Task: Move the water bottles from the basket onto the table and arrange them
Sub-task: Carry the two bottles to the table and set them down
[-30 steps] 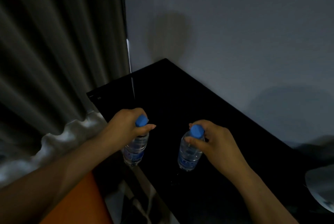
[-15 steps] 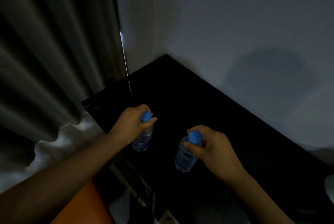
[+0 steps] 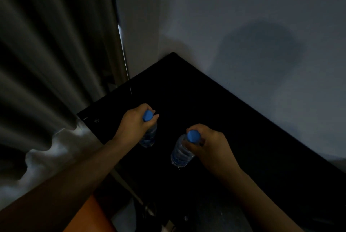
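Fingers (image 3: pixel 154 117) of the left hand (image 3: pixel 133 125) curl round the blue-capped neck of the left bottle (image 3: pixel 149 136); the right hand (image 3: pixel 210 147) grips the right bottle (image 3: pixel 180 154) likewise. Both bottles hang over the black surface (image 3: pixel 224 115), the left at ten o'clock from the tilted right. Whether their bases touch it cannot be told.

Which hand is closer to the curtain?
Left. The left hand, holding the left bottle, is just right of the curtain; the right hand, holding the right bottle, is farther right.
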`<act>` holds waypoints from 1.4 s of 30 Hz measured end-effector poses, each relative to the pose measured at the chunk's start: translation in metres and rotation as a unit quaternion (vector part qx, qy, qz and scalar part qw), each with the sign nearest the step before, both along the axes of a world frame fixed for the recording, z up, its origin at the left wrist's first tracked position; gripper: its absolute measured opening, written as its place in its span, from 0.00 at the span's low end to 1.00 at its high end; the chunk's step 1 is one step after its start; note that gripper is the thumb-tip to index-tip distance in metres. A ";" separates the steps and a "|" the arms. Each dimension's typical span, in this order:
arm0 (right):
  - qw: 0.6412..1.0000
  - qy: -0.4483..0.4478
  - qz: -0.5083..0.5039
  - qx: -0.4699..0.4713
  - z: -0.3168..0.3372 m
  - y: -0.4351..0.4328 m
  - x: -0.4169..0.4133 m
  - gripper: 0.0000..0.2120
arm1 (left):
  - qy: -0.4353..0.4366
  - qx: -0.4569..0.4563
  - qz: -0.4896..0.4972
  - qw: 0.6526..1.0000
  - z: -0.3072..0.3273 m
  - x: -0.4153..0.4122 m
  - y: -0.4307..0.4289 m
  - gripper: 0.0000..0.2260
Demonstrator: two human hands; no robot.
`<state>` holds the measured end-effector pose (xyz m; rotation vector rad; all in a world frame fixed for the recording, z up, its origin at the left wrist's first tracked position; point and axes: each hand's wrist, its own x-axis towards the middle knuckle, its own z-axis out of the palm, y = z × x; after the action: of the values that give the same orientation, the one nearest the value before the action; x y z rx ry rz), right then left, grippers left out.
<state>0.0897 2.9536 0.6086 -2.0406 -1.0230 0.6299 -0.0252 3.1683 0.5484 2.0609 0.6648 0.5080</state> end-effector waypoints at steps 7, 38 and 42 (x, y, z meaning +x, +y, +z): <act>1.000 -0.004 -0.003 0.000 -0.005 0.035 0.015 0.10 | -0.013 0.008 0.034 0.999 -0.008 -0.001 0.007 0.07; 0.998 -0.049 0.006 -0.034 -0.035 0.088 0.035 0.16 | 0.039 0.005 0.045 0.998 0.005 -0.003 0.004 0.10; 0.996 -0.044 0.009 -0.070 -0.022 0.083 0.035 0.28 | 0.064 0.028 0.012 0.998 0.008 -0.004 0.008 0.10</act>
<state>0.1247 3.0366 0.5866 -2.2007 -1.0763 0.6428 -0.0292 3.1762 0.5563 2.1541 0.7583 0.4153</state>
